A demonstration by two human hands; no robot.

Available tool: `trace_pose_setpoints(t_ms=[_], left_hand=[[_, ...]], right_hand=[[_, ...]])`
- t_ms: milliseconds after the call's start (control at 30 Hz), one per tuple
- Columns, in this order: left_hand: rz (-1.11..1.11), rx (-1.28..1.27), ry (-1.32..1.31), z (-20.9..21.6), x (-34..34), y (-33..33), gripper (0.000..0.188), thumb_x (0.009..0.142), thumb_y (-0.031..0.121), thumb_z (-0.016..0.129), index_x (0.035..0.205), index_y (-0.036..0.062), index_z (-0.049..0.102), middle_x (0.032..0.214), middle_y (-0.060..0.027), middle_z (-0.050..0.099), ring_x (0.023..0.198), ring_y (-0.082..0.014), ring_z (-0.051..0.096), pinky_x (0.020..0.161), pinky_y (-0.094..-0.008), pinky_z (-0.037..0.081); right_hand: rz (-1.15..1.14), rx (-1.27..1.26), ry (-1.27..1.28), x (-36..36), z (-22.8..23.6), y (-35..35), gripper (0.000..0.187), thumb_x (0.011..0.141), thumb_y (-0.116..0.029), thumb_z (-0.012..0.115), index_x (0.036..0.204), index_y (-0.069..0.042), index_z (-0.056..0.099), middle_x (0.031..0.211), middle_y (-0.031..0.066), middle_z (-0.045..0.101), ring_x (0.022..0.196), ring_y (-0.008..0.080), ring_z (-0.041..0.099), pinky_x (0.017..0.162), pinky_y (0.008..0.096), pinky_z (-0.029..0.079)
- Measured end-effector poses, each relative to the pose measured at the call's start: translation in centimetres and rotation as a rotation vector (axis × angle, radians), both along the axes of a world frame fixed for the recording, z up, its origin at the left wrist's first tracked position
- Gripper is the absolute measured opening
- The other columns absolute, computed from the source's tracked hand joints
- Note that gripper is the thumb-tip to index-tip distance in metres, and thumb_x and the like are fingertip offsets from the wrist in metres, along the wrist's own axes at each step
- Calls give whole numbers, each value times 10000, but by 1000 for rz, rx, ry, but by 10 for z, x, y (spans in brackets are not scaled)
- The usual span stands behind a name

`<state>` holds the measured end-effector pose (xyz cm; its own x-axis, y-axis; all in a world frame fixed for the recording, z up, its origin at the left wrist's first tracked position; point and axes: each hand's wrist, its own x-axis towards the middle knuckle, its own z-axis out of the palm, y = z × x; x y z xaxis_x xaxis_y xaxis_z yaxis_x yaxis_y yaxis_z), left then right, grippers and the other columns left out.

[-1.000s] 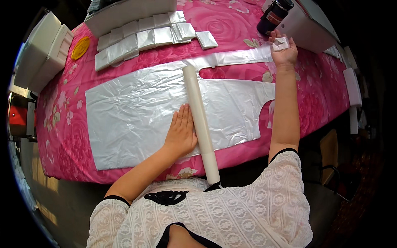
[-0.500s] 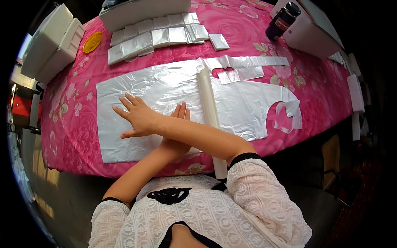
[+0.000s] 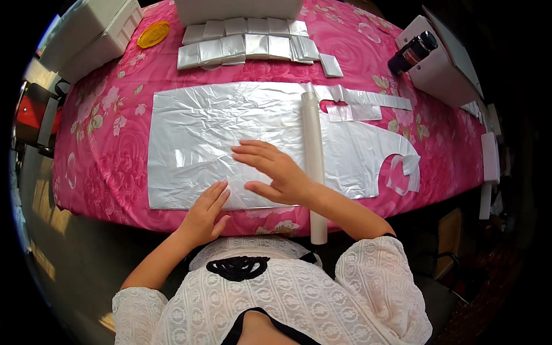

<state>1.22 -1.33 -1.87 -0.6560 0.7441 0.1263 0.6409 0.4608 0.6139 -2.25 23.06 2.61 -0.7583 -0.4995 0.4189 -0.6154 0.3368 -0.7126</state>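
A shiny whitish plastic apron (image 3: pixel 195 132) lies spread flat and creased across the table, its cut-out straps at the right end. Across it rests a long pale tube (image 3: pixel 314 149), whose near end juts past the table edge. My left hand (image 3: pixel 206 214) is at the apron's near edge, fingers stretched out with the fingertips on the plastic. Just left of the tube, my right hand (image 3: pixel 273 169) is over the middle of the apron with fingers extended; whether it touches the plastic I cannot tell. Neither hand holds anything.
Behind the apron sit two rows of folded plastic packets (image 3: pixel 256 47), with a single packet (image 3: pixel 331 65) beside them. A white foam box (image 3: pixel 238 11) stands behind the rows. A yellow dish (image 3: pixel 153 35), a dark flask (image 3: pixel 411 53) and another white box (image 3: pixel 445 72) line the far sides.
My arms have uncrossed: my right hand has moved right from the apron's left part, and my left hand has come back toward its near edge. The view has shifted slightly.
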Motion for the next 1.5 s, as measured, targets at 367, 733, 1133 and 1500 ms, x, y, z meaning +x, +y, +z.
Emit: trace_pose_setpoints(t_ms=[367, 733, 1133, 1500], left_hand=[[78, 34, 8, 10, 11, -15, 702, 774, 135, 587, 1347, -54, 229, 1371, -231, 312, 1261, -376, 313, 1049, -410, 256], [191, 107, -75, 8, 30, -49, 659, 808, 183, 532, 1351, -41, 235, 1370, -231, 315, 1261, -378, 313, 1052, -409, 240], [510, 179, -166, -2, 50, -94, 576, 838, 189, 522, 1303, -58, 287, 1254, -219, 406, 1134, -344, 430, 970, -393, 339], [917, 332, -675, -19, 48, -109, 552, 708, 106, 713, 1150, -28, 411, 992, -135, 539, 850, -212, 567, 767, -303, 467]], right_hand=[[-289, 613, -37, 72, -46, 116, 574, 847, -397, 474, 1330, -98, 391, 1437, 97, 271, 1351, 299, 161, 1084, 440, 134], [251, 155, -184, 23, -7, -50, 377, 858, -292, 523, 1128, -33, 571, 1164, 149, 562, 1160, 298, 467, 975, 396, 364], [228, 519, 297, -79, -68, -145, 477, 853, -420, 476, 1205, -101, 521, 1306, 86, 453, 1284, 286, 310, 1066, 448, 204], [-442, -9, -114, -67, -77, -254, 621, 739, -82, 525, 1316, 3, 314, 1374, 259, 260, 1330, 349, 166, 1086, 432, 127]])
